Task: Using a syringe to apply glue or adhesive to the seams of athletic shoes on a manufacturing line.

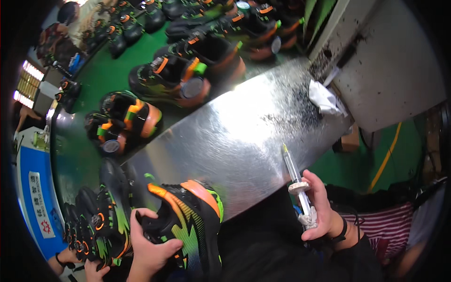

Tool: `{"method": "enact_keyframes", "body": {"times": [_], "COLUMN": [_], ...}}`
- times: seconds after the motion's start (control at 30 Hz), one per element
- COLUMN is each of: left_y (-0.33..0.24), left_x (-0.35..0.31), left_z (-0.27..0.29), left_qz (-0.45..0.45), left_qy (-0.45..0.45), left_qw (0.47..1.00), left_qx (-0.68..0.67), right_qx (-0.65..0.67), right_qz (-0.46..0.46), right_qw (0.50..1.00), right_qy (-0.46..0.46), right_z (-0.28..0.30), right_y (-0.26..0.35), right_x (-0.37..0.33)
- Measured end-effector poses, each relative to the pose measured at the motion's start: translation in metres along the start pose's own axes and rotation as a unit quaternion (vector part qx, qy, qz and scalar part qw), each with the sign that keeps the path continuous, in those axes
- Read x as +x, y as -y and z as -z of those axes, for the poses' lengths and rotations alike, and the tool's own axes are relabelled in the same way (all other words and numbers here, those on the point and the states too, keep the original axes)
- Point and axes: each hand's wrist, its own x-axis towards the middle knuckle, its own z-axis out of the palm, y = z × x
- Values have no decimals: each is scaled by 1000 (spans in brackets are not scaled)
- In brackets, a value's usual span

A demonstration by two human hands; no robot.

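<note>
The left hand [151, 249] grasps a black-and-green shoe [195, 225] by its collar, at the near side of the metal desk [225, 155]; whether they touch is hard to tell. The right hand [324, 214] holds a syringe [292, 170], tip pointing away. This looks like readying; using it on the shoe would call for turning the tip towards it.

Single head-worn fisheye, looking down, near above hands [151, 251], metal table [202, 155]
</note>
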Motion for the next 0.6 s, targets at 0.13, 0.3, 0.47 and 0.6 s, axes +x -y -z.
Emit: {"method": "enact_keyframes", "body": {"times": [0.13, 0.3, 0.47, 0.6], "left_y": [6, 10, 2, -2], "left_x": [-6, -10, -13, -10], "left_z": [-12, -17, -9, -10], "left_qz": [-31, -26, -59, -30], "left_qy": [-68, -53, 9, 13], "left_qw": [991, 994, 994, 994], "left_qx": [113, 93, 93, 102], "right_qx": [-25, 235, 289, 311], "right_qz": [-49, -21, 58, 87], "right_qw": [998, 968, 939, 925], "right_qy": [27, 88, 178, 198], "right_z": [7, -4, -23, -31], "right_y": [3, 9, 18, 13], "right_x": [-8, -13, 19, 31]}}
